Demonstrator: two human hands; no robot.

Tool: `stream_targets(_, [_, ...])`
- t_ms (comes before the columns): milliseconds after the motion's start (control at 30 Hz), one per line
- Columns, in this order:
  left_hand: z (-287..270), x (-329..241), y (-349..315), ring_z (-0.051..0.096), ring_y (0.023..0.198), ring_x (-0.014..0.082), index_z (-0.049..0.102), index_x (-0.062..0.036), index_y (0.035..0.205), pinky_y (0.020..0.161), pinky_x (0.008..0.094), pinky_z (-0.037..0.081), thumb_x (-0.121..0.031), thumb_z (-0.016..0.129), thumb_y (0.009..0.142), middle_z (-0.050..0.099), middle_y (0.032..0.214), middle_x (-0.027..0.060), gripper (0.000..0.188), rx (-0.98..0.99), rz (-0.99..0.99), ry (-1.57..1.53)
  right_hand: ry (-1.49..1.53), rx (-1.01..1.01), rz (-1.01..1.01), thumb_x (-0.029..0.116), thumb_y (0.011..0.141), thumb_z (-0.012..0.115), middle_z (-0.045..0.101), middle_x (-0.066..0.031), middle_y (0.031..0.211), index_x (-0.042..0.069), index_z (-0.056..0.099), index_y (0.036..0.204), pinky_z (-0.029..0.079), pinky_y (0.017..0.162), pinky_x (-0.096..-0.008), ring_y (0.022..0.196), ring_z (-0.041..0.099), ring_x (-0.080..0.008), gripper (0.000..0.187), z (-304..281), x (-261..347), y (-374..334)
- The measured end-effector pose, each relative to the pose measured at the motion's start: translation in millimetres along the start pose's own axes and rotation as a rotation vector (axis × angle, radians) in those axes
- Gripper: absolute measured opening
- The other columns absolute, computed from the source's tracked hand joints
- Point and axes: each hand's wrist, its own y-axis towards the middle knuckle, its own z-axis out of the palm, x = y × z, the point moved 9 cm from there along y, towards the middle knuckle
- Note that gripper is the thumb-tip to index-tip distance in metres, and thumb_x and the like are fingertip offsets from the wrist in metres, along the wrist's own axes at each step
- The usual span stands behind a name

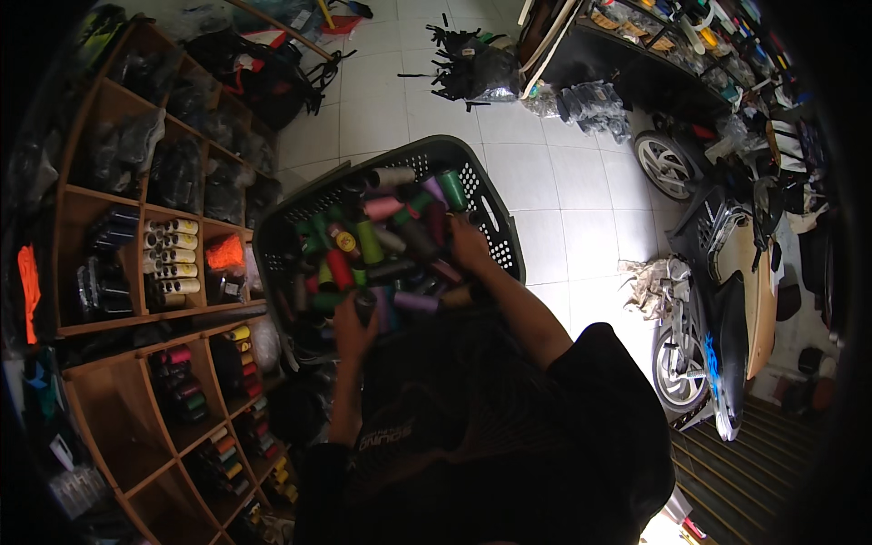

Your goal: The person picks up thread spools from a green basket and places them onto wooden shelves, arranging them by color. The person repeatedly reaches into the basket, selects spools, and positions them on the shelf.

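In front of me stands a dark green plastic basket (495, 222) with perforated sides, heaped with thread spools in many colours. My left hand (352, 329) is at the basket's near side, closed around a dark thread spool (365, 307). Inside the right part of the basket, my right hand (468, 247) has its fingers curled among the spools, beside a maroon spool (436, 222); what it grips is hidden. Around the hands lie a red spool (340, 269), a lime green spool (370, 242), a pink spool (381, 208) and a purple spool (416, 302).
Wooden cubby shelves (118, 327) run along the left, holding spools and plastic-wrapped bundles. A motorbike (727, 309) stands at the right. Black straps in a bundle (477, 68) lie on the white tiled floor (527, 173) beyond the basket. A cluttered rack (672, 54) fills the far right.
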Motion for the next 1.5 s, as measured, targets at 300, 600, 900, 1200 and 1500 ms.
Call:
stream_targets(300, [-4,-8,2,0.058,0.112,0.0411,0.052,-0.0013,0.134,0.098,0.0464,0.045,-0.025,0.075,0.084,0.06,0.12,0.0241,0.06,-0.054,-0.026,-0.01,-0.151,0.192,0.056,0.022,0.075,0.077,0.03,-0.0249,0.154,0.004,0.037,0.146,0.044,0.108,-0.048,0.134,0.044,-0.0457,0.084,23,-4,-1])
stream_targets(600, [-6,-5,1,0.058,0.111,0.043,0.053,-0.0032,0.132,0.096,0.0492,0.046,-0.03,0.075,0.083,0.061,0.116,0.0247,0.06,-0.087,-0.03,0.004,0.105,0.199,0.245,0.031,0.075,0.079,0.02,-0.0188,0.162,0.011,0.031,0.152,0.036,0.115,-0.0524,0.144,0.028,-0.0474,0.093,26,1,-1])
stream_targets(900, [-10,-7,3,0.058,0.111,0.0432,0.054,-0.0021,0.131,0.096,0.0489,0.047,-0.026,0.076,0.082,0.061,0.116,0.0254,0.06,-0.088,-0.066,-0.041,0.442,-0.066,0.274,0.031,0.076,0.081,0.06,-0.019,0.124,0.001,0.057,0.126,0.054,0.086,-0.0421,0.105,0.064,-0.032,0.063,26,-30,-11])
stream_targets(1200, [-3,6,-1,0.059,0.111,0.0424,0.052,-0.0012,0.133,0.096,0.049,0.047,-0.028,0.078,0.081,0.06,0.118,0.0246,0.064,-0.116,-0.102,-0.036,0.934,-0.149,0.649,0.036,0.079,0.079,0.073,-0.0174,0.095,-0.003,0.067,0.114,0.058,0.068,-0.035,0.078,0.072,-0.0226,0.054,31,-77,-46])
stream_targets(1500, [-3,7,-1,0.061,0.112,0.0417,0.053,0.0005,0.132,0.096,0.0467,0.048,-0.03,0.078,0.08,0.062,0.12,0.0257,0.065,-0.1,-0.19,-0.079,0.701,-0.014,0.62,0.053,0.074,0.082,0.072,-0.0208,0.108,-0.002,0.069,0.114,0.054,0.091,-0.0413,0.104,0.069,-0.0325,0.069,56,-86,-46])
